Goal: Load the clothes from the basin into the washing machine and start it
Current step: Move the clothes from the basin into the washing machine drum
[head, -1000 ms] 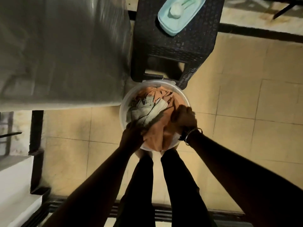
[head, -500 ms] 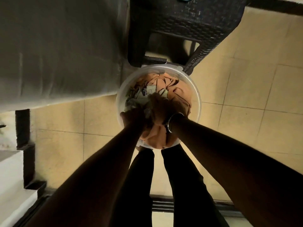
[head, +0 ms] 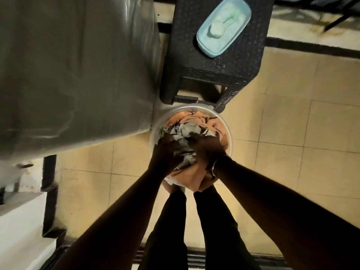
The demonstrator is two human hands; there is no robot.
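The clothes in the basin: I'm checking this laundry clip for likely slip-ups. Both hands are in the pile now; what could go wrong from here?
1. The left hand and right hand grip only the grey garment on top; the orange cloth, already draped over the near rim of the basin, may drag out onto the floor.
2. The basin sits tight against the dark stool, so a hard upward tug could bump it and jolt the blue container on top.

Tiled floor (head: 292, 117): white basin (head: 230, 137), dark woven stool (head: 218, 61) touching.
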